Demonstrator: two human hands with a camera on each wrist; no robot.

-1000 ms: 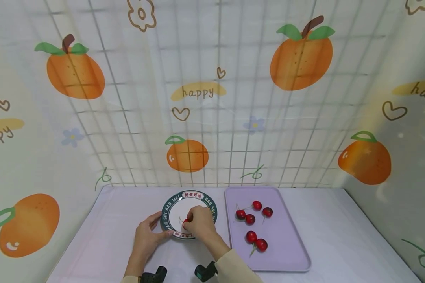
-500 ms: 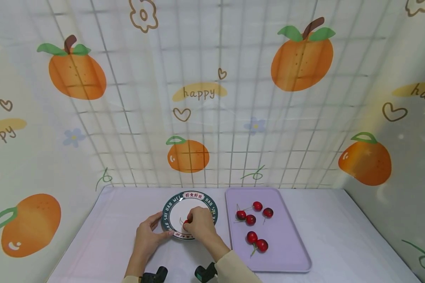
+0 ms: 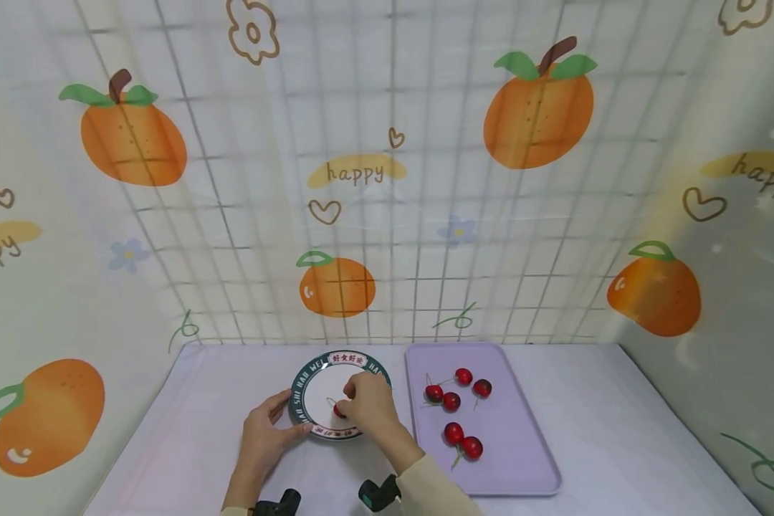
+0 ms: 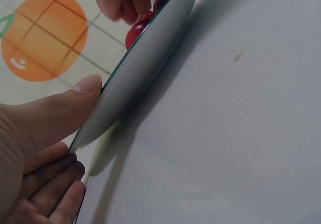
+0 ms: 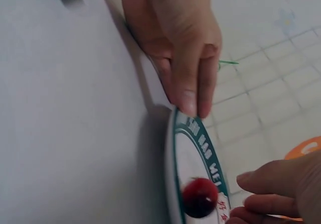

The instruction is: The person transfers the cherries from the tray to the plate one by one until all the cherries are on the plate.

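A white plate (image 3: 304,383) with a dark green lettered rim lies on the table. My left hand (image 3: 262,433) holds its near-left edge, the thumb against the rim in the left wrist view. A red cherry (image 5: 200,198) rests on the plate. Beside it, my right hand (image 3: 373,408) hovers over the plate; in the right wrist view its fingers (image 5: 271,179) are apart from that cherry. The left wrist view shows a red cherry (image 4: 136,33) behind the rim and a darker round shape (image 4: 163,0), partly hidden. Right-hand fingers cover part of the plate in the head view.
Right of the plate lies a lilac tray (image 3: 516,466). Several cherries with green stems, among them a front one (image 3: 471,448), lie on it. A curtain (image 3: 387,236) printed with oranges closes off the back and sides of the white table (image 3: 593,423).
The right fingertips have let go of the cherry and drawn slightly off to the right. The left hand stays at the plate's edge. The head view has shifted a little.
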